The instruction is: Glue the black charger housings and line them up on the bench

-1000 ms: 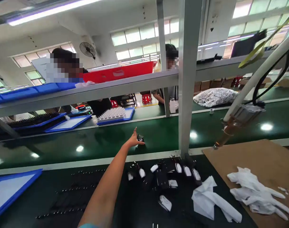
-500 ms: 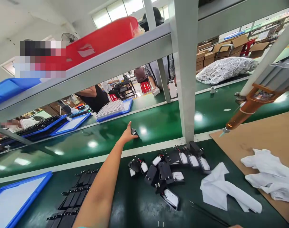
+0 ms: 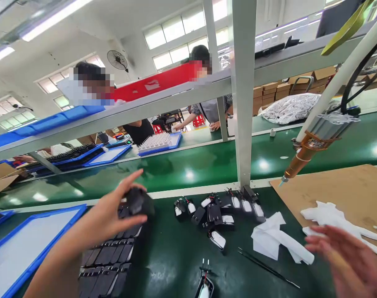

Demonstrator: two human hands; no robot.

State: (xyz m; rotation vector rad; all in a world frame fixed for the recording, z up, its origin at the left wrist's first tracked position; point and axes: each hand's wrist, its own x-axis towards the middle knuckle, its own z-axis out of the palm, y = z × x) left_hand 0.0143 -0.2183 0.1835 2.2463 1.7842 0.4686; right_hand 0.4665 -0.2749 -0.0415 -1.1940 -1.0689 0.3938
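My left hand (image 3: 109,215) is closed around a black plastic charger casing (image 3: 139,202), blurred by motion, held between thumb and fingers above the bench. Below it lie rows of black plug chargers (image 3: 112,252), partly hidden by my forearm. At the right, my right hand (image 3: 346,256) is raised and blurred, its fingers stretched out with nothing visible in them. Black tweezers (image 3: 267,269) lie on the bench to its left. A charger (image 3: 204,285) with metal pins and a white inside is cut off by the bottom edge.
Several open chargers with white insides (image 3: 218,239) and black casings (image 3: 213,213) lie mid-bench. White cloths (image 3: 278,238) and cardboard (image 3: 346,186) are at the right, under a hanging orange-nosed tool (image 3: 300,159). A blue-rimmed tray (image 3: 46,240) stands left. Beyond a post (image 3: 244,124) runs a green belt (image 3: 204,159).
My left hand has drawn back from the green belt towards me and left, with the black casing in it. My right hand has risen into view. The camera has tilted up.
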